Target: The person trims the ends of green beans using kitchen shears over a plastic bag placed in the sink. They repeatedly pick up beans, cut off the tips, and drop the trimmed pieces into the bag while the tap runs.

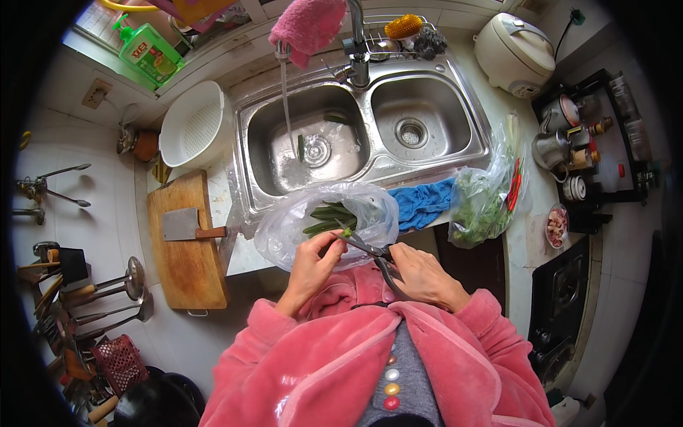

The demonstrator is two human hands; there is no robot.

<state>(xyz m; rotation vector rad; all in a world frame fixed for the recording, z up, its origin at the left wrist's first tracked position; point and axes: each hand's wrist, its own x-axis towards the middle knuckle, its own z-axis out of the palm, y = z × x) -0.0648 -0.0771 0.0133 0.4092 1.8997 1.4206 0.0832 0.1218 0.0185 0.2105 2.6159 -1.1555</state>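
My left hand (312, 267) pinches the end of a small green vegetable pod (346, 233), possibly okra, between thumb and fingertips. In my right hand (427, 275) are dark-handled scissors (369, 247), their blades at the pod's end. Just beyond both hands, a clear plastic bag (277, 235) lies open at the counter's front edge with several long green pods (326, 219) inside. Two more green pieces, one a pod (300, 148) near the drain, lie in the left basin (267, 133) of the steel sink. Water runs into that basin from a faucet spout (283, 52).
A cleaver (181, 224) rests on a wooden cutting board (184, 283) at left, near a white colander (213, 133). Right of the bag are a blue cloth (424, 203) and a bag of greens (475, 213) with red chillies (514, 184). Farther right sits a bowl of chopped meat (557, 227).
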